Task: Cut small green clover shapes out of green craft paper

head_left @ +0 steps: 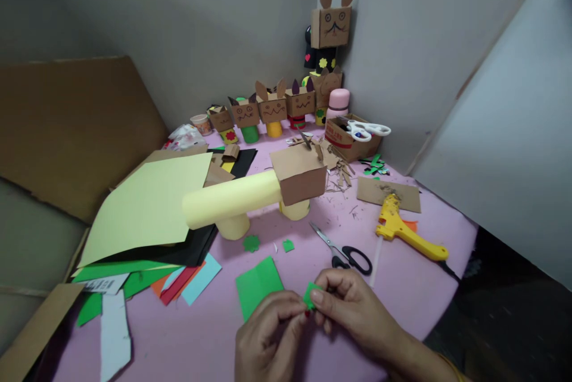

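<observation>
Between the fingertips of both hands is a small piece of green paper [310, 295]. My right hand [346, 307] pinches it with thumb and forefinger. My left hand [272, 328] is closed at its lower left edge, by a tiny red spot I cannot make out. A larger green paper sheet [259, 286] with a fold line lies just behind my left hand. Farther back rest a green paper flower [251, 243] and a small green scrap [288, 245]. Scissors with black handles [344, 251] lie partly open beyond my right hand.
A yellow paper tube figure [232, 197] with a cardboard box head [304, 182] stands mid-table. At right, a yellow glue gun [409, 230] rests against cardboard [388, 193]. Paper sheets [152, 203] are stacked at left. Cardboard animal figures [272, 111] line the back.
</observation>
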### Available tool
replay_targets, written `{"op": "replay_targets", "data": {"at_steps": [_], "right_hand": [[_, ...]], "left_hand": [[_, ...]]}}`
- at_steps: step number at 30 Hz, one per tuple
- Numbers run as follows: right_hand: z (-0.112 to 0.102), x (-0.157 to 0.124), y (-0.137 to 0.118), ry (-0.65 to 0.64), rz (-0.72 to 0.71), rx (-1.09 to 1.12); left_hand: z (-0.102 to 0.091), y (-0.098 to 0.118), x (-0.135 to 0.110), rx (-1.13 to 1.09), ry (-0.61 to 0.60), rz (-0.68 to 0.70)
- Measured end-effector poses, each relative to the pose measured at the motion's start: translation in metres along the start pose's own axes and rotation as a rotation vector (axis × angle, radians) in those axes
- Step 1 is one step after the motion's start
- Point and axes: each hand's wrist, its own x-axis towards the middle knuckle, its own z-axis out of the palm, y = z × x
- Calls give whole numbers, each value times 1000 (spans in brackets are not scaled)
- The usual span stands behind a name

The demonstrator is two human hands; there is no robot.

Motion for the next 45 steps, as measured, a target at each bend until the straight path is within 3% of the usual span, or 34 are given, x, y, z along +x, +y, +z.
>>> {"op": "replay_targets", "data": {"at_steps": [10,16,23,33,38,42,45], "right_hand": [[0,-2,-1,-15,-188,-136],[0,-3,-1,-1,-236,-254],[-2,-4,0,-34,-298,-316],[-1,-2,0,-32,-373,-402],[0,-5,0,-17,-413,-524],[0,-5,2,23,-351,-527],[1,-4,4,19,-207,-359]], "left_hand": [[17,11,1,-586,195,-526],[21,11,0,-756,229,-688],[33,13,-4,-857,400,-776],[38,7,-9,-970,435,-815],[33,9,-7,-887,382,-797],[31,10,-6,-853,408,-803],[30,8,-7,-862,356,-870]]}}
